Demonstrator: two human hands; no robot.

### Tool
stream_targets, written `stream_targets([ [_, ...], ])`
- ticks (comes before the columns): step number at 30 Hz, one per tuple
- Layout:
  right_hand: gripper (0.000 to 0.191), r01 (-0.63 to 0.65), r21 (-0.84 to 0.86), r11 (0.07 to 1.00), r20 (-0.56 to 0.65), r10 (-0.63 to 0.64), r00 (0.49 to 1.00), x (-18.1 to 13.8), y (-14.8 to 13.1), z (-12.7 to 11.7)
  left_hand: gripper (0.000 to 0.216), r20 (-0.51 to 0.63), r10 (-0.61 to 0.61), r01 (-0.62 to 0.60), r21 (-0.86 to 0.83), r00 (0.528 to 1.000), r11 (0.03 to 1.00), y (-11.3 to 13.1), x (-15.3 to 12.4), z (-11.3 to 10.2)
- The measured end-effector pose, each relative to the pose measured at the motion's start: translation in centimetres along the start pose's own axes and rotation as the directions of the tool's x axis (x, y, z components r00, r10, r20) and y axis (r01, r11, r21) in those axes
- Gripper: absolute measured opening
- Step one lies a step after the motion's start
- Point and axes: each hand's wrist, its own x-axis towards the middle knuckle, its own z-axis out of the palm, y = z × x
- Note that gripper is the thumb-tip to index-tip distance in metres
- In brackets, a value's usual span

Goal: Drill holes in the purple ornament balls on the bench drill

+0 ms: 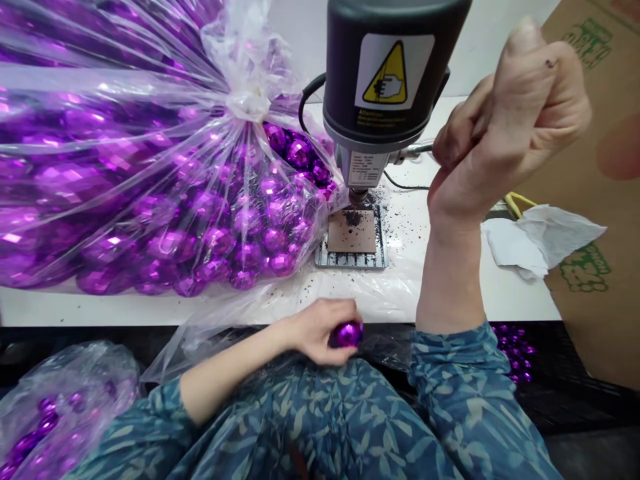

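Observation:
My left hand is closed around a shiny purple faceted ball in front of the table's edge, just above my lap. Raised to the right of a small black drill press, my right hand makes a fist around its feed lever; the fingers hide most of that lever. Below the drill chuck, a brown square board with a dark hole lies on the slotted metal base. Dark shavings are scattered over the board and around it.
A large clear bag of purple balls, gathered at its neck, fills the table's left. Another bag sits lower left. At right are crumpled white paper, a cardboard box and, below, a dark crate with purple balls.

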Motion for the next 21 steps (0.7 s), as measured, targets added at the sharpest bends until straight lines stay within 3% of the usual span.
stream_targets([
  [3,0.06,0.02,-0.025,0.999,-0.002,-0.02,1.0,0.1,0.1,0.0,0.023,0.266,0.058,-0.151,0.343,0.962,0.927,1.0,-2.8,1.4],
  [6,0.06,0.015,-0.091,0.996,0.004,-0.014,1.0,0.0,0.0,-0.3,0.033,0.362,0.098,-0.292,0.534,0.927,0.794,1.1,-4.3,1.9],
  [8,0.06,-0.002,-0.146,0.989,0.016,0.004,1.0,-0.2,-0.1,-0.5,0.03,0.325,0.176,-0.333,0.53,0.929,0.78,0.9,-4.3,1.6],
  [11,0.057,-0.031,-0.179,0.983,0.019,0.034,0.999,-0.5,-0.1,-0.8,0.024,0.089,0.332,-0.328,0.521,0.939,0.788,-0.2,-2.1,0.1],
  [13,0.058,-0.041,-0.145,0.989,0.014,0.043,0.999,-0.5,-0.1,-0.9,0.029,-0.153,0.345,-0.203,0.569,0.926,0.797,-1.7,0.7,-1.7],
  [14,0.058,-0.038,-0.124,0.992,0.009,0.04,0.999,-0.6,0.0,-0.9,0.038,-0.281,0.271,-0.067,0.57,0.921,0.819,-2.7,2.4,-2.8],
  [16,0.059,-0.042,-0.104,0.994,0.011,0.044,0.999,-0.5,-0.1,-0.9,0.047,-0.489,0.118,0.187,0.53,0.865,0.827,-5.0,5.8,-5.3],
  [19,0.058,-0.06,-0.11,0.992,0.017,0.062,0.998,-0.5,-0.1,-0.9,0.036,-0.629,-0.121,0.465,0.418,0.768,0.78,-8.5,9.7,-8.6],
  [21,0.058,-0.064,-0.096,0.993,0.03,0.067,0.997,-0.6,-0.2,-0.9,0.027,-0.638,-0.243,0.572,0.378,0.731,0.728,-10.2,11.1,-10.0],
])
